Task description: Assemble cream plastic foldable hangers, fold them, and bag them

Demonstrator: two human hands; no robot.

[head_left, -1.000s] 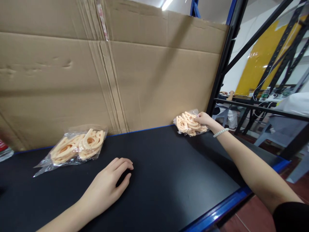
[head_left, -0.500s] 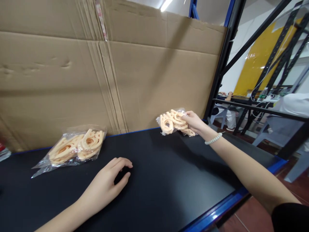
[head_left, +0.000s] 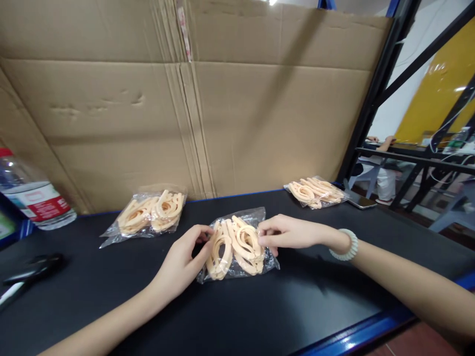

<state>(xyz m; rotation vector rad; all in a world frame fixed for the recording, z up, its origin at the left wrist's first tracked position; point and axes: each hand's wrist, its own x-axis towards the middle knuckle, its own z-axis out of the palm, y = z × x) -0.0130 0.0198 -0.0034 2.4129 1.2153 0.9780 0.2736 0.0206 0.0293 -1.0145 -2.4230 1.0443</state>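
A clear plastic bag of peach-coloured looped pieces (head_left: 237,247) is in front of me, low over the black tabletop. My left hand (head_left: 181,254) pinches its left edge between thumb and fingers. At the opposite edge, my right hand (head_left: 285,231), with a pale beaded bracelet at the wrist, has its fingers closed on the plastic. Two similar bags lie farther back: the left bag (head_left: 152,212) close to the cardboard, and the right bag (head_left: 315,192) near the table's far right corner. Some fingertips are hidden behind the held bag.
A cardboard wall (head_left: 260,123) borders the back of the black table (head_left: 237,316). At left are a red-capped bottle (head_left: 44,202) and a dark object (head_left: 33,269), probably a pen near it. A phone (head_left: 359,200) lies by the black metal frame. Beyond it, a person (head_left: 386,180) sits.
My right hand has brought one bag from the back right to the middle, leaving another there. My left hand has closed on the bag's left edge. The view has shifted left.
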